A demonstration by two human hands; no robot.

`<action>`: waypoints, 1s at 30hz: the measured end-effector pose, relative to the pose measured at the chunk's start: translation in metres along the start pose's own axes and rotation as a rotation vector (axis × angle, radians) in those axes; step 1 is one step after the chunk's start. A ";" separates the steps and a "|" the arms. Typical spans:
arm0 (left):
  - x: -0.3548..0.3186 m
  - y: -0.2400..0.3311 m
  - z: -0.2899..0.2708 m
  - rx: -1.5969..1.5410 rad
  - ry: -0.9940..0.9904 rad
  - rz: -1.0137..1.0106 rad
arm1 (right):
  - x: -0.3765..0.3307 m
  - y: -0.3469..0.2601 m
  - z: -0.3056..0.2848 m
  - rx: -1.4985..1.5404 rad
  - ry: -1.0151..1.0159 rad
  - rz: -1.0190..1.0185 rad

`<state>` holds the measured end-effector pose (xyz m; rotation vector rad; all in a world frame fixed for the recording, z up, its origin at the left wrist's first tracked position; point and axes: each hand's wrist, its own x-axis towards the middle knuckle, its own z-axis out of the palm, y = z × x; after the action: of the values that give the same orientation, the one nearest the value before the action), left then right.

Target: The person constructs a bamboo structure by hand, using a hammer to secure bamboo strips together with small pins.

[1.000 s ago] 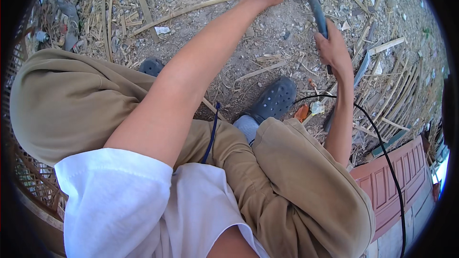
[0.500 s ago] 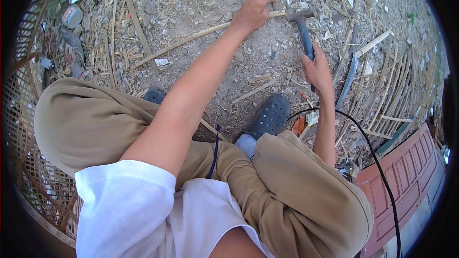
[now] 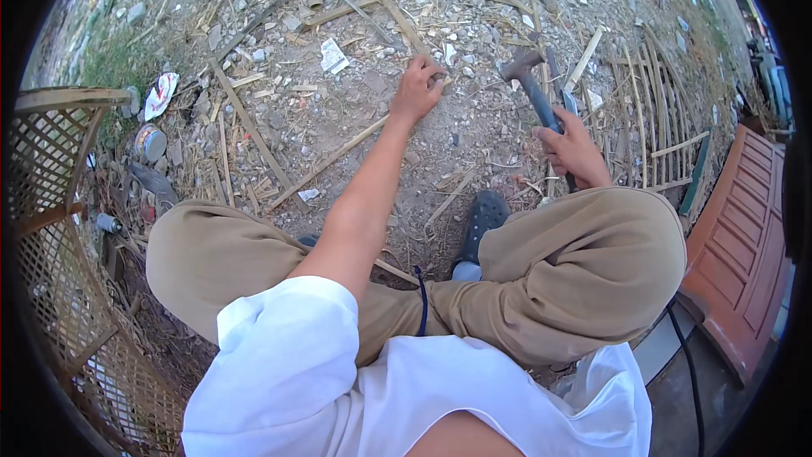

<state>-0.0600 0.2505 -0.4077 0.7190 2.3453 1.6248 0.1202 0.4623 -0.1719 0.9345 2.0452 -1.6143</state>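
Ahead of me, my left hand [image 3: 417,91] is closed in a pinch just above the ground. Whatever its fingertips grip is too small to make out. A thin wooden strip [image 3: 342,151] runs along the ground from the lower left up to this hand, its far end showing just past the fingers. A longer wooden slat [image 3: 387,2] reaches the same spot from above. To the right, my right hand [image 3: 577,151] wraps round the dark blue handle of a hammer [image 3: 523,65]. The hammer's metal head is off the ground, apart from the left hand.
A lattice panel [image 3: 51,228] of woven strips stands at my left. Wooden slats, stones and litter cover the ground, with a crushed can [image 3: 150,143] at the left. A reddish panelled board [image 3: 736,245] and a black cable [image 3: 689,372] lie at the right.
The hammer head has moved right, away from the left hand and the strip's end. My left hand stays pinched by the strip. The whole view has shifted, showing more ground ahead.
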 end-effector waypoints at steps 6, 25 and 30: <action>0.011 0.011 0.020 0.071 -0.022 0.061 | -0.072 -0.173 -0.070 -0.179 0.241 -0.373; 0.012 0.013 0.020 0.304 -0.106 0.009 | 0.014 -0.173 -0.030 -1.569 0.065 0.136; 0.010 0.004 0.011 0.096 -0.160 0.003 | 0.043 -0.170 -0.035 -1.433 -0.152 0.281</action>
<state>-0.0626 0.2654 -0.4072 0.8387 2.3201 1.4073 -0.0247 0.4863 -0.0697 0.4348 2.0953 0.1225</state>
